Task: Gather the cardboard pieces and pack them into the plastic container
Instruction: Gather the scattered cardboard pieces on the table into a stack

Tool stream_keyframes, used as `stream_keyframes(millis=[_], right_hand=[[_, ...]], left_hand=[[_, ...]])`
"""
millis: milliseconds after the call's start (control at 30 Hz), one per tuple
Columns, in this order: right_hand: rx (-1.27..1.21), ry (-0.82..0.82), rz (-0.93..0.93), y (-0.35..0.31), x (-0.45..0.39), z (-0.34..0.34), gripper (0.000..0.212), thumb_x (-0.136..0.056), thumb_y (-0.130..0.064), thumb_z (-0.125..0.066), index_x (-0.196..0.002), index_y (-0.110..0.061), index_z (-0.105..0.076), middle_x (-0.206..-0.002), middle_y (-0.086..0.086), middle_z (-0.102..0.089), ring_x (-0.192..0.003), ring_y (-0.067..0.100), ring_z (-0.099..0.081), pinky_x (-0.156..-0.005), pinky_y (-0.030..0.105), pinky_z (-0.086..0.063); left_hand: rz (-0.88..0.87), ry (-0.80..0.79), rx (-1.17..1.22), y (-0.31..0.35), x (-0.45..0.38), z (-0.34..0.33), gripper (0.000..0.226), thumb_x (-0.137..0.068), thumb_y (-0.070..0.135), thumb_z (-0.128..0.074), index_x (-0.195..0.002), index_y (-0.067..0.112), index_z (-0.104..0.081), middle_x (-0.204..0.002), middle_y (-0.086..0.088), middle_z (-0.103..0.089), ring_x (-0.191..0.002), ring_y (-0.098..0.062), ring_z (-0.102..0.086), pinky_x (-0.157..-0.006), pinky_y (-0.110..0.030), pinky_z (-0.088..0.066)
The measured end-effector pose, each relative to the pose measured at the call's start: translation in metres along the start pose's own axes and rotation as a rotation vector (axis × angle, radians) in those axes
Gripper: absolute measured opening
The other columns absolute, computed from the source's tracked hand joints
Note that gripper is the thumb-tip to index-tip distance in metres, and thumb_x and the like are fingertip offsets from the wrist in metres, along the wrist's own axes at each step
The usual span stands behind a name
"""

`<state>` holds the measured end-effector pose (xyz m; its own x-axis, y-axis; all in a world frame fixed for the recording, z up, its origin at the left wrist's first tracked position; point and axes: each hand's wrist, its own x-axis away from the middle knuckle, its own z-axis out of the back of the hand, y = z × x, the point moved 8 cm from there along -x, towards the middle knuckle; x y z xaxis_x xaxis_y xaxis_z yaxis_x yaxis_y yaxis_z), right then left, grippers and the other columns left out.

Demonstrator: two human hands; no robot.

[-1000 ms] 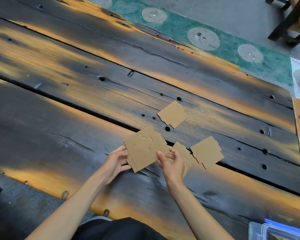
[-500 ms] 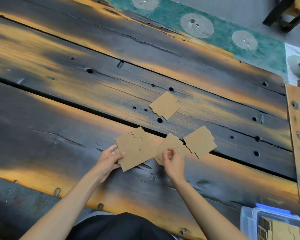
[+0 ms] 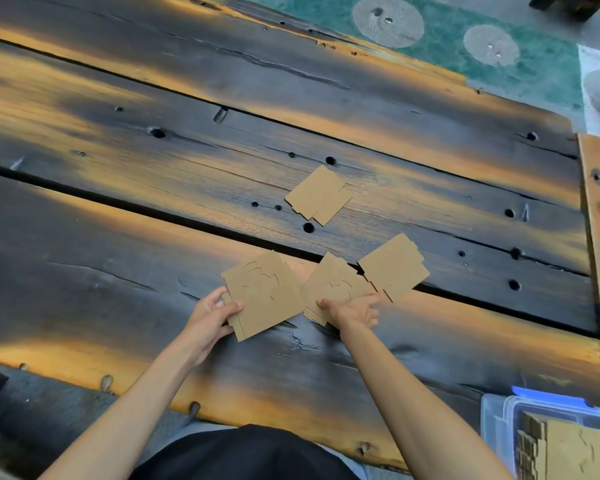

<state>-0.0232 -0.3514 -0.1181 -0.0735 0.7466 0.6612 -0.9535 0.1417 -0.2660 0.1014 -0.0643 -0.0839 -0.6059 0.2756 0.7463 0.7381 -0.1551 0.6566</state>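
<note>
Cardboard pieces lie on the charred, knotted plank worktop (image 3: 84, 271), thin flat tan squares with notched edges and curved die-cut slits; they look light and stiff yet easy to crease, best pinched at an edge or slid to lift a corner; the left hand (image 3: 210, 315) pinches a small stack (image 3: 264, 296) at its left edge, thumb on top; the right hand (image 3: 352, 310) lies spread, fingertips pressing the middle piece (image 3: 336, 285); another piece (image 3: 394, 266) sits just beside it, one more (image 3: 319, 195) farther back; the plastic container (image 3: 499, 424), translucent with blue trim, already holds cardboard at lower right.
</note>
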Motion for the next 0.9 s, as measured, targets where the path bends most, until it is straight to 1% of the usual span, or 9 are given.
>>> stream_keyframes(millis=[100, 233, 300, 400, 500, 567, 667, 767, 900], right_hand=[[-0.021, -0.026, -0.030, -0.001, -0.001, -0.001, 0.123, -0.049, -0.041, -0.099, -0.138, -0.010, -0.020, -0.140, 0.022, -0.041, -0.130, 0.038, -0.035, -0.098, 0.049, -0.041], [-0.071, -0.063, -0.038, 0.000, -0.001, -0.001, 0.110, -0.052, -0.037, -0.100, -0.133, -0.009, -0.030, -0.141, 0.022, -0.041, -0.131, 0.039, -0.036, -0.103, 0.047, -0.039], [-0.081, -0.081, -0.011, -0.002, 0.000, 0.000, 0.095, -0.057, -0.035, -0.098, -0.127, -0.011, -0.039, -0.137, 0.019, -0.041, -0.130, 0.038, -0.038, -0.103, 0.045, -0.039], [-0.144, -0.093, 0.111, -0.013, 0.003, 0.005, 0.068, -0.075, -0.026, -0.086, -0.127, -0.013, -0.046, -0.132, 0.017, -0.044, -0.117, 0.037, -0.049, -0.102, 0.042, -0.042], [-0.414, -0.250, 0.290, -0.032, 0.018, 0.011, 0.026, -0.095, -0.011, -0.064, -0.120, -0.013, -0.054, -0.124, 0.015, -0.063, -0.109, 0.031, -0.063, -0.094, 0.041, -0.052], [-0.478, -0.302, 0.395, -0.046, 0.033, 0.025, 0.012, -0.101, -0.014, -0.059, -0.112, -0.019, -0.062, -0.113, 0.009, -0.072, -0.103, 0.023, -0.068, -0.089, 0.040, -0.056], [-0.478, -0.333, 0.603, -0.071, 0.060, 0.047, 0.015, -0.101, -0.019, -0.061, -0.113, -0.024, -0.070, -0.104, -0.006, -0.077, -0.097, 0.009, -0.071, -0.081, 0.026, -0.057], [-0.443, -0.479, 0.746, -0.091, 0.091, 0.047, 0.025, -0.100, -0.019, -0.064, -0.124, -0.020, -0.070, -0.112, -0.008, -0.077, -0.103, 0.006, -0.072, -0.083, 0.022, -0.058], [-0.321, -0.600, 0.846, -0.108, 0.115, 0.033, 0.031, -0.100, -0.015, -0.064, -0.130, -0.016, -0.068, -0.120, -0.004, -0.075, -0.110, 0.010, -0.070, -0.090, 0.023, -0.056]], left_hand=[[0.012, 0.007, 0.001, -0.002, 0.001, 0.001, 0.027, -0.098, 0.002, -0.057, -0.119, 0.016, -0.066, -0.107, -0.004, -0.080, -0.104, -0.024, -0.073, -0.081, -0.038, -0.059], [0.007, -0.002, 0.010, -0.002, 0.000, 0.004, 0.024, -0.099, 0.006, -0.056, -0.120, 0.013, -0.067, -0.115, -0.009, -0.078, -0.106, -0.026, -0.072, -0.088, -0.042, -0.059], [-0.001, -0.008, 0.008, -0.002, -0.001, 0.007, 0.023, -0.100, 0.010, -0.056, -0.120, 0.013, -0.067, -0.116, -0.009, -0.077, -0.108, -0.026, -0.072, -0.093, -0.045, -0.058], [-0.010, -0.021, 0.014, 0.000, -0.003, 0.014, 0.022, -0.101, 0.016, -0.055, -0.119, 0.016, -0.068, -0.117, -0.007, -0.077, -0.110, -0.025, -0.072, -0.090, -0.043, -0.059], [-0.010, -0.040, 0.028, 0.002, -0.002, 0.019, 0.024, -0.102, 0.024, -0.055, -0.122, 0.022, -0.069, -0.119, -0.004, -0.077, -0.110, -0.022, -0.073, -0.080, -0.036, -0.060], [-0.006, -0.059, 0.054, 0.004, -0.001, 0.021, 0.025, -0.103, 0.026, -0.055, -0.124, 0.024, -0.068, -0.120, -0.004, -0.077, -0.111, -0.021, -0.073, -0.077, -0.033, -0.060], [-0.006, -0.102, 0.095, 0.007, -0.001, 0.019, 0.027, -0.103, 0.027, -0.055, -0.127, 0.021, -0.066, -0.123, -0.007, -0.075, -0.114, -0.024, -0.071, -0.083, -0.037, -0.061], [-0.009, -0.180, 0.129, 0.010, 0.002, 0.012, 0.031, -0.102, 0.025, -0.056, -0.131, 0.016, -0.064, -0.126, -0.012, -0.073, -0.118, -0.029, -0.068, -0.095, -0.043, -0.058], [-0.004, -0.303, 0.193, 0.014, 0.010, -0.002, 0.040, -0.096, 0.023, -0.063, -0.133, 0.007, -0.063, -0.130, -0.018, -0.070, -0.116, -0.029, -0.069, -0.086, -0.038, -0.061]])
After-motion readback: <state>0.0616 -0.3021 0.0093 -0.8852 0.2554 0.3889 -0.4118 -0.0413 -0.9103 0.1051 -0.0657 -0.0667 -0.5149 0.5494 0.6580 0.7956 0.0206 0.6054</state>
